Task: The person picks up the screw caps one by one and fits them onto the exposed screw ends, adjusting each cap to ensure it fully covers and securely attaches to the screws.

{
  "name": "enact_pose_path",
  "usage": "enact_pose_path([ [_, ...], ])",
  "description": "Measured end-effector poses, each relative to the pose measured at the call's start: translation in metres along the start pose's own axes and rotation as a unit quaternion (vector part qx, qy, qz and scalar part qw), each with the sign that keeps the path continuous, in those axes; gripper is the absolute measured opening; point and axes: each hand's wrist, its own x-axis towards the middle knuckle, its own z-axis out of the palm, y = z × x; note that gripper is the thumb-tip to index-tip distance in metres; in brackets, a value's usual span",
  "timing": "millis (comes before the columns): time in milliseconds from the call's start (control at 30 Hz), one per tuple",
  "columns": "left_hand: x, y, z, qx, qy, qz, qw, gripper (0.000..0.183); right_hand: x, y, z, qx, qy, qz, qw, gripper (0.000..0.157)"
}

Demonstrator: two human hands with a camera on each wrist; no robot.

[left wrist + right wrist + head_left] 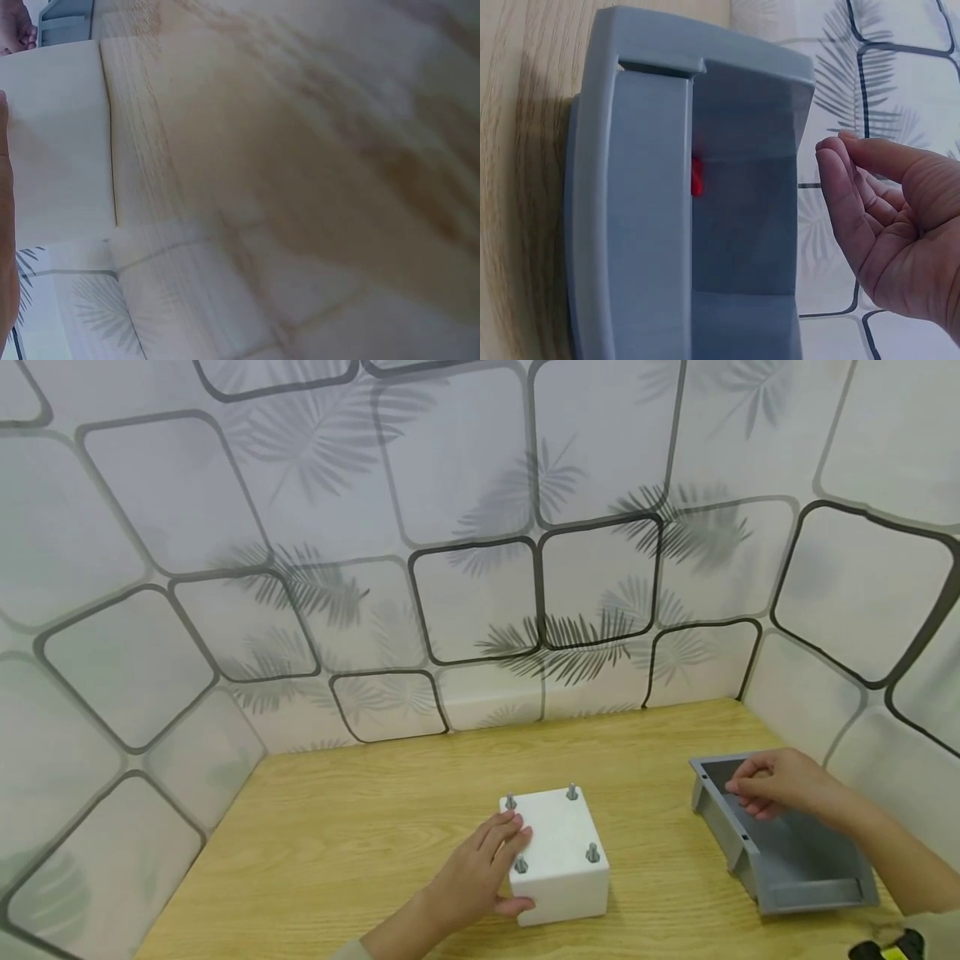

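On the wooden table stands a white box [561, 841] with upright metal bolts at its top corners, one of them a bolt [592, 852] at the near right. My left hand [480, 872] holds the box at its left side, fingers over the top edge and thumb low by the front corner. Over a grey bin [722, 814] hovers my right hand [780, 783], its fingers curled. In the right wrist view the thumb and forefinger tips come together with nothing visible between them. A small red object [697, 176] lies inside the bin, partly hidden by its wall.
Bare wooden tabletop [360, 827] lies left of the box and between box and bin. A patterned wall covering [480, 602] rises behind the table and at both sides. At the lower right, a black and yellow object [892, 949] shows by the right sleeve.
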Motion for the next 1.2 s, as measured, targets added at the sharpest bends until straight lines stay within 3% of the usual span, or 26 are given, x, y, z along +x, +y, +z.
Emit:
enact_pose_path([
  [867,0.000,0.000,-0.002,0.000,-0.009,-0.003,1.0000,0.077,-0.012,-0.045,0.019,0.000,0.028,0.015,0.999,0.027],
  [1200,0.000,0.001,-0.003,0.003,-0.017,-0.006,0.9998,0.076,-0.013,-0.070,0.030,0.015,0.040,-0.020,0.999,0.031],
])
